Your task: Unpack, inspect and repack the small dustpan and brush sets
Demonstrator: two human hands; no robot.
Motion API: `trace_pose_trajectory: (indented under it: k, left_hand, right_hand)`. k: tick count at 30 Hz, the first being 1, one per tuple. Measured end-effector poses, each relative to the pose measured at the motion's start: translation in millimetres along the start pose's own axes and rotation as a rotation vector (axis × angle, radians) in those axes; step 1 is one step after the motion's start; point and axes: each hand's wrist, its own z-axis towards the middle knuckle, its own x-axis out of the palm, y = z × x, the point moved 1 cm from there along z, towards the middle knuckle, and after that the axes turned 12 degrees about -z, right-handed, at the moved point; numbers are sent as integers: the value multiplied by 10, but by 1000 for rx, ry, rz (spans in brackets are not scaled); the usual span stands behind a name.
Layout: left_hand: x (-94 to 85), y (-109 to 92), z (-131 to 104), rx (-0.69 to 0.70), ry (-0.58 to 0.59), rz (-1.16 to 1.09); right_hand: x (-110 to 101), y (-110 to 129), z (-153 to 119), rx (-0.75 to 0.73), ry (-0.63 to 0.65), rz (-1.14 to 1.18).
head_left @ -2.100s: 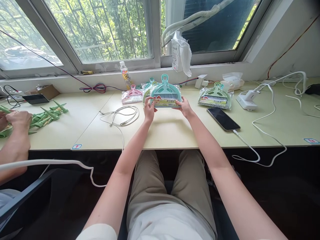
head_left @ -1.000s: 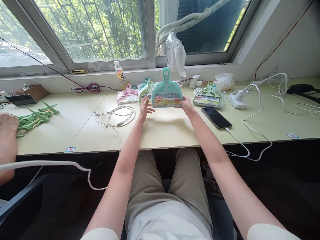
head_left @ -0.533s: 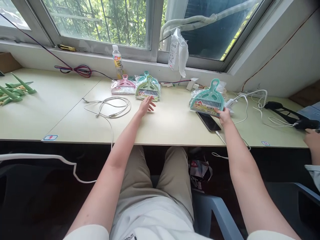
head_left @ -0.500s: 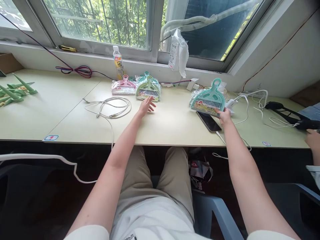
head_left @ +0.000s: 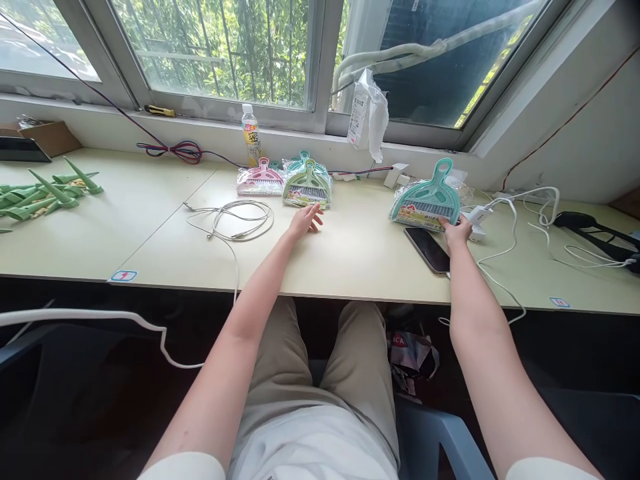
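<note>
A teal dustpan and brush set (head_left: pixel 425 200) in clear wrap leans upright at the right of the table. My right hand (head_left: pixel 457 231) grips its lower right corner, thumb on the front. My left hand (head_left: pixel 305 221) rests at the table with fingers apart, holding nothing. Just beyond its fingertips is a green dustpan and brush set (head_left: pixel 308 183), in plastic wrap. Behind that one stands another teal dustpan set (head_left: pixel 304 160), mostly hidden. To their left lies a pink dustpan and brush set (head_left: pixel 261 180), also wrapped.
A phone (head_left: pixel 428 250) lies below the held set, near a white charger (head_left: pixel 477 215) and its cords. A coiled cable (head_left: pixel 243 220) is left of my left hand. A drink bottle (head_left: pixel 251 133) stands by the window. Green plant pieces (head_left: pixel 50 193) lie far left.
The whole view has shifted, so things appear further right and slightly lower. My right hand still grips the teal set, and my left hand stays by the green one. Another person's hand has left view.
</note>
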Motion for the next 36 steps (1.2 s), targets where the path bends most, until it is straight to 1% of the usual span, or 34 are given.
trace_pose_trajectory:
  k: [2,3,6,8,9,14,17,19,21,23,25,26,27,28,29,30,31,33,34,36]
  left_hand:
    - [-8,31,21,10,17,7]
    - [-12,43,30,16,22,9]
    - [-16,60,44,16,23,20]
    - [-10,59,45,8,19,26]
    - [-6,57,45,6,18,28]
    - [9,61,50,0,-5,27]
    - [10,62,48,0,-11,20]
    - [12,54,40,-3,-13,15]
    - [17,44,30,-6,-18,15]
    - [20,39,23,-5,-21,18]
    - [18,40,22,8,-19,25]
    - [12,41,23,21,-20,32]
    - [3,42,26,39,-28,42]
    - [-11,41,30,62,-44,58]
    - [-30,37,34,86,-71,78]
    - [-53,31,36,111,-109,100]
    - [-80,22,37,132,-155,122]
    - [-139,0,32,154,-261,151]
    - [-169,-12,26,154,-312,155]
    - [-220,-30,8,144,-396,149]
  right_hand:
    - [29,-5,59,81,-36,-190]
    - [46,-8,85,102,-27,-266]
    - [97,-32,140,139,71,-383]
    - [121,-63,153,162,123,-416]
    - [130,-80,153,161,128,-427]
    - [177,-183,95,122,26,-470]
    - [207,-225,77,120,9,-435]
    - [210,-207,96,89,6,-412]
    - [191,-128,120,35,-31,-423]
    - [165,27,109,-50,-98,-448]
    - [168,261,12,-191,-149,-445]
    - [194,402,-82,-276,-147,-423]
    - [245,555,-206,-371,-110,-396]
    - [320,714,-358,-451,-55,-373]
    - [422,874,-531,-520,41,-354]
    - [546,1029,-715,-546,153,-333]
    - [688,1177,-898,-535,279,-308]
    - [997,1452,-1222,-449,528,-276]
    - [1147,1581,-1348,-414,595,-279]
    - [1407,1819,-1510,-360,627,-275]
